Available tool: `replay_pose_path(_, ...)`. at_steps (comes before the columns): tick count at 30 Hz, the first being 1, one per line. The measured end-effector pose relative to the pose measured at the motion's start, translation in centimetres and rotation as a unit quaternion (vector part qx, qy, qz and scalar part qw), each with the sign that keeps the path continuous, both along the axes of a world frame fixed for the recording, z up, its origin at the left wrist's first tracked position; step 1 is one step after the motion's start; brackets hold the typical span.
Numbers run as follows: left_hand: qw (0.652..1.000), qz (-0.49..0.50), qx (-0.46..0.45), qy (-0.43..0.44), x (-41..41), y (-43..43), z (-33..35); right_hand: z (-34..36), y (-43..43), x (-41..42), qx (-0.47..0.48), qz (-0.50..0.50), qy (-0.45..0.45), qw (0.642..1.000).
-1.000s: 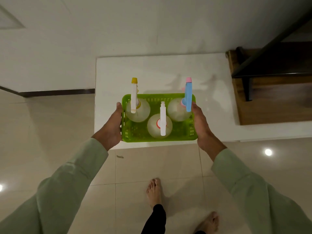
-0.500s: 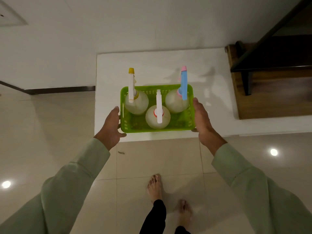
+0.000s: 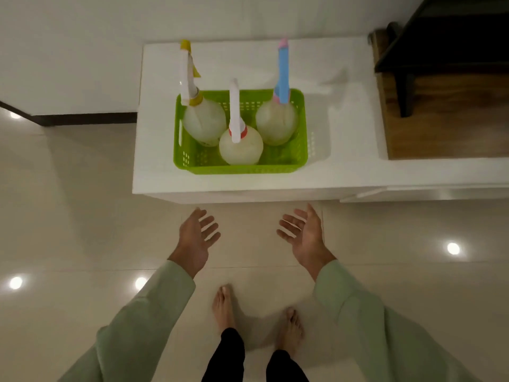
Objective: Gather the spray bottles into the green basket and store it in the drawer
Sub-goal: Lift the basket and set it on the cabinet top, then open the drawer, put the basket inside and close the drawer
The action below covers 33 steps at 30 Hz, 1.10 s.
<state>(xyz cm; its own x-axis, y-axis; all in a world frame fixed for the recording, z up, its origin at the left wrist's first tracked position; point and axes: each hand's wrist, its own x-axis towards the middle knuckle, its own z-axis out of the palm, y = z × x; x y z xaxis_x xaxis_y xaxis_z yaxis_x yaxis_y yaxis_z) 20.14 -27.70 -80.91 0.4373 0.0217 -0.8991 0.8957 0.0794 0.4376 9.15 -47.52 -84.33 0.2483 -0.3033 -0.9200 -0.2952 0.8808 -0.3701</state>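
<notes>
The green basket (image 3: 239, 168) sits on the white cabinet top (image 3: 344, 111), toward its near edge and left of centre, with a strip of bare surface between the basket's near wall and the cabinet's front lip. Three round, pale spray bottles stand upright inside it. The yellow-capped bottle (image 3: 203, 122) occupies the far left corner, its long white nozzle rising above the rim. The blue-nozzled bottle (image 3: 276, 122) stands in the far right corner, its pink tip reaching toward the far edge of the cabinet. The red-collared bottle (image 3: 241, 147) stands between them, nearer the front wall, touching or nearly touching its neighbours. Both hands are free of the basket and hang over the tiled floor (image 3: 68, 216) in front of the cabinet. The left hand (image 3: 197, 234) is spread with the fingers loosely splayed, holding nothing. The right hand (image 3: 304, 234) is likewise released, palm turned inward and fingers apart. Pale green sleeves (image 3: 143, 326) cover both forearms. Two bare feet (image 3: 224, 304) stand on the floor below the hands. A dark wooden piece of furniture (image 3: 440, 106) stands at the far right, beside the cabinet.
</notes>
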Motion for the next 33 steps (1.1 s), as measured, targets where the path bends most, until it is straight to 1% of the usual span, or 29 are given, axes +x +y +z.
replay_pose_path(4,0.996,0.067,-0.045,0.043,-0.1,-0.1,-7.3,-6.9,0.6,1.2,0.056,-0.072,-0.052,0.994)
replay_pose_path(8,0.988,0.112,-0.08,0.071,0.9,-0.8,-14.5,-13.9,1.2,3.0,0.079,-0.118,-0.062,0.988)
replay_pose_path(11,0.98,0.152,-0.107,0.078,2.1,-1.7,-18.9,-17.9,1.0,4.3,0.086,-0.149,-0.083,0.982)
replay_pose_path(14,0.968,0.195,-0.14,0.071,3.1,-2.2,-22.4,-21.0,0.3,5.2,0.086,-0.173,-0.082,0.978)
replay_pose_path(17,0.957,0.224,-0.176,0.053,4.2,-2.9,-24.7,-22.7,-0.8,5.9,0.09,-0.2,-0.118,0.968)
replay_pose_path(21,0.947,0.241,-0.209,0.046,4.2,-2.8,-26.0,-23.7,-0.9,5.3,0.104,-0.216,-0.168,0.956)
replay_pose_path(23,0.944,0.235,-0.229,0.043,4.0,-2.2,-26.0,-23.6,-0.9,4.9,0.111,-0.218,-0.187,0.951)
replay_pose_path(26,0.942,0.227,-0.241,0.053,3.3,-1.1,-25.5,-22.9,-0.8,4.0,0.124,-0.226,-0.181,0.949)
replay_pose_path(29,0.946,0.214,-0.235,0.059,1.8,0.0,-23.6,-21.5,0.1,1.8,0.128,-0.207,-0.177,0.954)
replay_pose_path(31,0.96,0.171,-0.215,0.052,0.3,0.7,-21.5,-19.6,1.0,-0.1,0.12,-0.172,-0.171,0.963)
replay_pose_path(33,0.989,0.058,-0.137,0.026,-1.3,1.2,-18.3,-16.5,2.3,-1.7,0.05,-0.07,-0.126,0.988)
